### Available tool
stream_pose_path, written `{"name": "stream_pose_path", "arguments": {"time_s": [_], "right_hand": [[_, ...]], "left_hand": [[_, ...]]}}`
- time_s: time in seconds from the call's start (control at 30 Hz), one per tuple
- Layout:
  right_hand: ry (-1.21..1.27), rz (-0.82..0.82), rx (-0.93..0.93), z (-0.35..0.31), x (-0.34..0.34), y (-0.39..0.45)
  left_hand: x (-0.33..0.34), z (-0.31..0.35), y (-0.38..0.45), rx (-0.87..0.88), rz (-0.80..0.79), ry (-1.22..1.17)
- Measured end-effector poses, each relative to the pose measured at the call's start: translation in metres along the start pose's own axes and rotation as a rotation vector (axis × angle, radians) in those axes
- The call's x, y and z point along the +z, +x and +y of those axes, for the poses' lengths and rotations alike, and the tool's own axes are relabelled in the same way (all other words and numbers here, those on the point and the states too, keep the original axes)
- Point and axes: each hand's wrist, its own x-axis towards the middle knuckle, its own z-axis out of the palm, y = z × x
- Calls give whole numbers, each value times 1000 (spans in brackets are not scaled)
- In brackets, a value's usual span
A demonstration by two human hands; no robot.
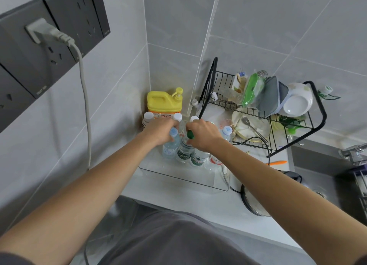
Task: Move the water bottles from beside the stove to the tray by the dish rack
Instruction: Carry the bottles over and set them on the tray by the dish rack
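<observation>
A clear plastic tray (179, 177) sits on the counter in the corner, left of the black dish rack (315, 113). Several water bottles stand upright in its far half. My left hand (158, 131) grips the top of a blue-capped bottle (170, 147). My right hand (202, 134) grips the neck of a green-capped bottle (185, 151). Both bottles stand in the tray. A green-labelled bottle (198, 158) stands right of them, and another blue-capped bottle (227, 131) is behind my right wrist. White-capped bottles (178, 116) stand at the back.
A yellow detergent jug (163, 103) stands in the corner behind the tray. The rack holds plates, lids and bowls. An electric kettle (252, 201) with its black cord sits right of the tray. The sink (317, 175) and tap are at the right. A grey cable hangs from the wall socket.
</observation>
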Motion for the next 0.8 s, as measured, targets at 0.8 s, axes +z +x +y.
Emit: {"name": "stream_pose_path", "arguments": {"time_s": [0.8], "right_hand": [[8, 20, 3, 0, 5, -3]], "left_hand": [[10, -1, -1, 16, 86, 50]]}}
